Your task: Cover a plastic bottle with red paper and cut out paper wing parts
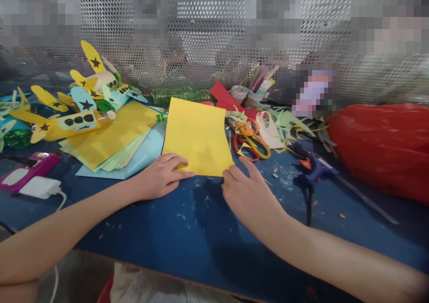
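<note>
A sheet of yellow paper (198, 137) is in front of me on the blue table, its far edge reaching up toward the clutter at the back. My left hand (162, 175) grips its near left corner, the fingers bent over the edge. At the near right corner, my right hand (243, 184) pinches the paper, with the index finger stretched out above it. Left of the sheet lies a stack of coloured paper (114, 135), yellow on top with green and light blue beneath. Scissors (251, 142) with orange and yellow handles lie just beyond my right hand.
Plane models (72, 124) of bottles and paper stand at the left. A magenta power strip (30, 173) with a white plug lies nearer. To the right are a blue glue gun (317, 169), paper scraps (291, 122) and a red plastic bag (382, 151). A perforated metal panel (208, 30) closes the back.
</note>
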